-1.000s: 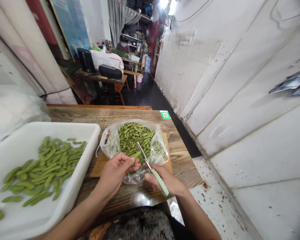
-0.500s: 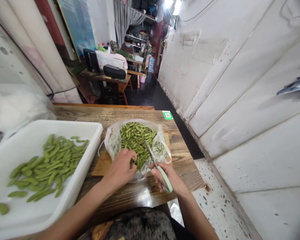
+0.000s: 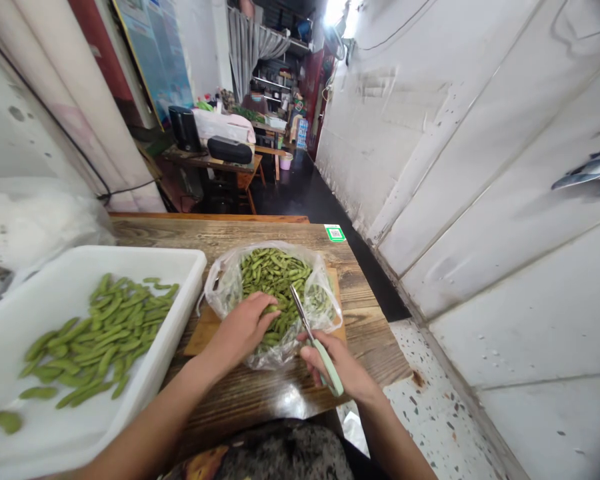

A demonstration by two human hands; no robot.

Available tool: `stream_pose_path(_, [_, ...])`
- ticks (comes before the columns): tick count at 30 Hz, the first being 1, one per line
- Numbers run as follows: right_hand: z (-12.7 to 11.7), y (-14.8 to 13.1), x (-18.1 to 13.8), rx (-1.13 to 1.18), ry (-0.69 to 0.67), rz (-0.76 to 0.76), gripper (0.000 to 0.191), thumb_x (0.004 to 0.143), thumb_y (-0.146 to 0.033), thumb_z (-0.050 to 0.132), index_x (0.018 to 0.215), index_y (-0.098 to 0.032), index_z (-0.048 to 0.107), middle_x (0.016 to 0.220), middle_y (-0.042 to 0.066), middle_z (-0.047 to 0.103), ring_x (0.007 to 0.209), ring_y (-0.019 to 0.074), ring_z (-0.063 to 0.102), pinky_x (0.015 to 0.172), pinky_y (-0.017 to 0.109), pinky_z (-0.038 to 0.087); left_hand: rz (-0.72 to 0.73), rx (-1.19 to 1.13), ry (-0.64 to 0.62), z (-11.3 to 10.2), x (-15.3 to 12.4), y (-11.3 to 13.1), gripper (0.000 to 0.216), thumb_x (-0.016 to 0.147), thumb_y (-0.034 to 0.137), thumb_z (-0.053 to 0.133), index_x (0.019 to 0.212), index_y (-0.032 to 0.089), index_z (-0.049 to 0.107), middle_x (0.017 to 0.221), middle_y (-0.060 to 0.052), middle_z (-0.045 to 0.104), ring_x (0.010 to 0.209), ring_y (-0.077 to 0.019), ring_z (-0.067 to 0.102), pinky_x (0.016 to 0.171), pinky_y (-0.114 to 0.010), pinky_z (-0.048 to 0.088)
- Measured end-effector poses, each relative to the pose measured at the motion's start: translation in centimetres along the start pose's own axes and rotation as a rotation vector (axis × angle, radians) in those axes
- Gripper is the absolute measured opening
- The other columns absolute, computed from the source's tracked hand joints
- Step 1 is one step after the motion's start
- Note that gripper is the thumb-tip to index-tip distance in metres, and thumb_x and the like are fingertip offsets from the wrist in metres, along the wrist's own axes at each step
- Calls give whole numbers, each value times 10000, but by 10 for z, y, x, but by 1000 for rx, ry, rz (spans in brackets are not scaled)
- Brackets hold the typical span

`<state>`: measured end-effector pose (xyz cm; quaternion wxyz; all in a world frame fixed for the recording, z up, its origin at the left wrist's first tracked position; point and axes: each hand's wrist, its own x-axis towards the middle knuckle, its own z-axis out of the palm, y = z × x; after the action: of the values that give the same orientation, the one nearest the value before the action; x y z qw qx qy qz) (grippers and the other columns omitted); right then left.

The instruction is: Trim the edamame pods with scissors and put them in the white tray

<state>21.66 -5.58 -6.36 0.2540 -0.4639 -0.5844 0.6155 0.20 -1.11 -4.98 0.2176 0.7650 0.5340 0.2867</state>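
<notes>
Green edamame pods [image 3: 275, 267] fill a clear plastic bag [image 3: 221, 283] whose mouth is spread wide. My left hand [image 3: 245, 323] reaches over the bag's near left side, thumb and fingers pinched on a pod [image 3: 270, 309] at the top of the heap. In my right hand [image 3: 335, 360], at the bag's near right edge, is a pair of scissors [image 3: 326, 363] with pale green handles. Their blades look closed and point away from me over the pods. On the left, a white plastic tray [image 3: 187, 263] holds a loose pile of pods [image 3: 105, 327].
A wooden board [image 3: 200, 333] lies under the bag on the wooden table [image 3: 370, 327]. A green QR-code card [image 3: 335, 233] sits at the far right corner. White plastic bags [image 3: 45, 213] stand behind the tray. Beyond, a person [image 3: 255, 100] sits at another table; a wall [image 3: 480, 200] runs along the right.
My left hand has shifted slightly up and right over the pods, its fingertips now closed on one. The scissors stay in my right hand, nearly unmoved.
</notes>
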Motion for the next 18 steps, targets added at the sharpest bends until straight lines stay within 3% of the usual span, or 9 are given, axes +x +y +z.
stream_pose_path(5, [-1,-10,-7,-299,22,-77,524,845,-564,548,1215,-192,549,900,50,628,718,167,602,672,278,483,-175,-350,23,0,-5,11,243,789,416,541,787,222,688,727,-19,709,709,-212,626,687,-285,444])
stream_pose_path(8, [-2,-15,-8,-427,38,-126,492,856,-524,554,1217,-189,563,1010,83,648,918,239,603,829,334,452,-253,-436,113,5,-11,15,259,759,445,578,710,224,702,659,-3,694,662,-203,614,644,-266,437])
stream_pose_path(11, [-3,-17,-8,-477,21,-125,503,857,-515,554,1237,-185,554,996,84,652,906,246,601,840,343,443,-273,-445,162,7,-15,16,271,752,457,587,688,220,704,659,-1,695,663,-202,606,636,-261,433])
stream_pose_path(14, [-3,-20,-8,-474,2,-135,490,842,-511,579,1206,-183,573,921,59,653,838,221,592,795,312,449,-227,-464,129,4,-18,17,265,763,444,579,717,219,711,729,-8,718,718,-207,616,682,-264,441])
stream_pose_path(18, [-2,-26,-8,-428,-19,-139,410,824,-525,596,1024,-170,643,767,14,614,713,170,553,680,256,439,-203,-499,76,-1,-20,16,256,765,431,582,706,212,698,635,-3,669,653,-189,589,649,-262,435])
